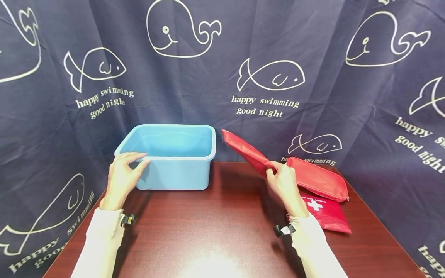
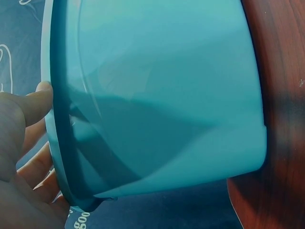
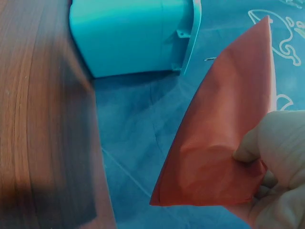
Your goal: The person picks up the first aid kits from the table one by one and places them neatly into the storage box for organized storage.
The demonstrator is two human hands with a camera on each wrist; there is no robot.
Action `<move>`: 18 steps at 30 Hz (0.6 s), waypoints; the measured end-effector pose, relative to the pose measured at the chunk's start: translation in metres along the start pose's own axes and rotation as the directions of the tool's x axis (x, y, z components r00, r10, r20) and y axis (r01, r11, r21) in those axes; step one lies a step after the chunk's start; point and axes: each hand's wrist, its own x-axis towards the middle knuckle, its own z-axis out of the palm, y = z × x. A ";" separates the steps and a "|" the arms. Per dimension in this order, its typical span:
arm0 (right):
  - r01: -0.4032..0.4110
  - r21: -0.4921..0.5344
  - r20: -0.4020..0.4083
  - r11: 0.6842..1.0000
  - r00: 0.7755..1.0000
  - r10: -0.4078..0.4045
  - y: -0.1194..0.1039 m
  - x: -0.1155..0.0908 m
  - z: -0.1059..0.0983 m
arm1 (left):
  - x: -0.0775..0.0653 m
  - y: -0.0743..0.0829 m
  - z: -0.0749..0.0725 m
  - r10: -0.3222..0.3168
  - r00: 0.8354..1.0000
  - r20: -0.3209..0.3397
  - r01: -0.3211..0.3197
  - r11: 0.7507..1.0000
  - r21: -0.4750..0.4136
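My left hand grips the near left rim of a light blue plastic bin, thumb and fingertips at the edge. The bin's wall fills much of the left wrist view. My right hand pinches one end of a flat red pouch, raised and slanting up toward the bin's right side. Seen from the right wrist, the thumb presses on the pouch's face, while the other fingers are mostly hidden behind it.
Right of the right hand lie a red zip case and a red first aid pouch with a white cross, partly under the case. They rest on a reddish-brown wooden table. A dark blue curtain with fish and whale drawings stands behind.
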 end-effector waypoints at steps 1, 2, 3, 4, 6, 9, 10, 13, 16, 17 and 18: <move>0.001 0.001 -0.006 1.000 1.000 -0.001 -0.002 0.000 0.000 | 0.000 0.000 0.000 -0.002 1.000 0.003 0.002 1.000 0.003; 0.002 0.006 -0.011 1.000 1.000 -0.002 -0.004 -0.001 0.000 | 0.000 0.000 0.000 -0.004 1.000 0.005 0.004 1.000 0.005; 0.002 0.010 -0.016 1.000 1.000 -0.002 -0.006 -0.001 -0.001 | 0.000 0.000 0.000 -0.005 1.000 0.007 0.005 1.000 0.008; 0.003 0.013 -0.021 1.000 1.000 -0.003 -0.008 -0.001 -0.001 | 0.000 -0.001 0.000 -0.005 1.000 0.006 0.005 1.000 0.008; 0.012 0.013 -0.028 1.000 1.000 -0.011 -0.013 -0.001 -0.001 | 0.001 -0.001 0.001 -0.004 1.000 0.005 0.004 1.000 0.003; 0.024 0.006 -0.026 1.000 0.999 -0.024 -0.019 0.000 -0.001 | 0.001 -0.002 0.002 -0.004 1.000 0.004 0.004 1.000 -0.004; 0.028 0.006 -0.023 1.000 0.999 -0.028 -0.021 0.000 -0.001 | 0.001 -0.002 0.002 -0.005 1.000 0.005 0.005 1.000 -0.007; 0.035 0.001 -0.013 0.999 0.999 -0.035 -0.027 0.002 0.000 | -0.001 -0.003 0.002 -0.010 1.000 0.004 0.010 1.000 -0.010; 0.037 0.005 -0.002 0.999 0.999 -0.037 -0.034 0.005 0.001 | -0.001 -0.004 0.001 -0.009 1.000 0.000 0.009 1.000 -0.011; 0.040 0.003 -0.002 0.999 0.999 -0.040 -0.036 0.006 0.002 | -0.001 -0.004 0.001 -0.008 1.000 -0.002 0.008 1.000 -0.010; 0.042 0.003 -0.003 0.999 0.999 -0.042 -0.039 0.007 0.002 | -0.001 -0.004 0.001 -0.006 1.000 -0.003 0.006 1.000 -0.011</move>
